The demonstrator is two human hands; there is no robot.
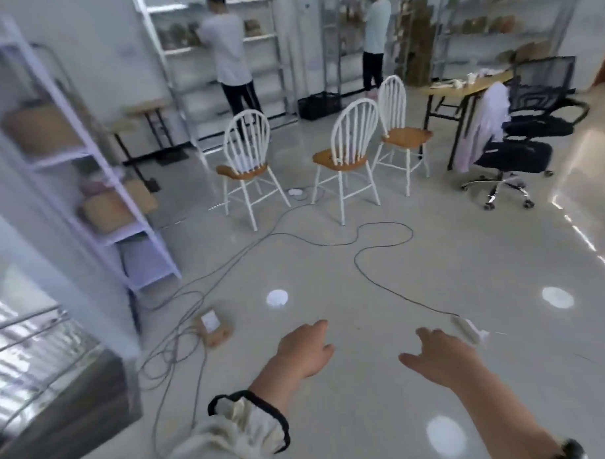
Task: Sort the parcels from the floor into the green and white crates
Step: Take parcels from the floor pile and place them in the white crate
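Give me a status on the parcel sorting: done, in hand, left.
Done: nothing can be confirmed; no crate is in view. In hand: nothing; the left hand and right hand are open and empty. Left: one small brown parcel with a white label lies on the floor among cables, not yet picked up.

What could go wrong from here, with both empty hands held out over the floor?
1. The small brown cardboard parcel with a white label lies beside tangled grey cables; lifting it or stepping there could snag one.
2. A thin black cable crosses the glossy grey floor to a white power strip near the right hand; a foot could catch it.
3. No crate is in view, so the left hand may carry the parcel across these cables.
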